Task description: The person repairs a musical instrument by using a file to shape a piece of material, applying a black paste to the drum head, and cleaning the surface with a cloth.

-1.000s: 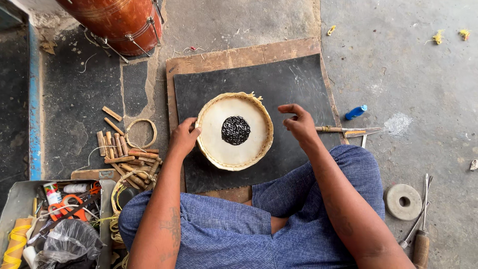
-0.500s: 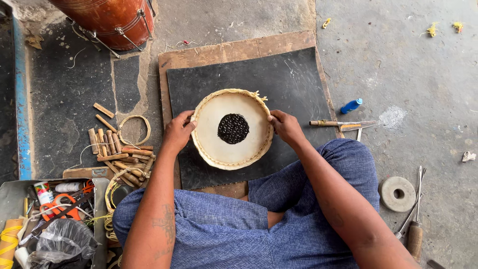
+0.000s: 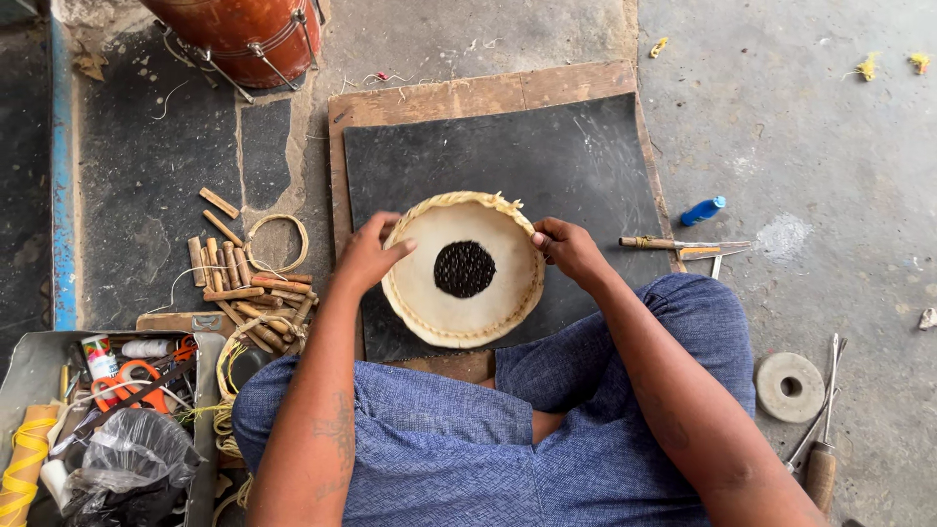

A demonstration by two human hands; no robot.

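A red drum (image 3: 239, 37) stands at the top left. Wooden pegs (image 3: 239, 283) and a cord ring (image 3: 277, 242) lie on the floor. A tool tray (image 3: 29, 376) holds orange scissors (image 3: 132, 383). At right lie a blue cap (image 3: 703, 210), a knife (image 3: 683, 246) and a grey disc (image 3: 790, 386).

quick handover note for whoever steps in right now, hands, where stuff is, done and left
Left hand: grip on the left rim of the drumhead, thumb on top.
Right hand: grip on its right rim.
Drumhead: round pale skin with a black centre patch, lying flat on the black mat over a board, in front of the crossed legs.
Nearby: wooden pegs and a ring at left, toolbox lower left, knife and blue tube at right.
Done: braided rim and patch are on.
Left: cannot tell from this view.
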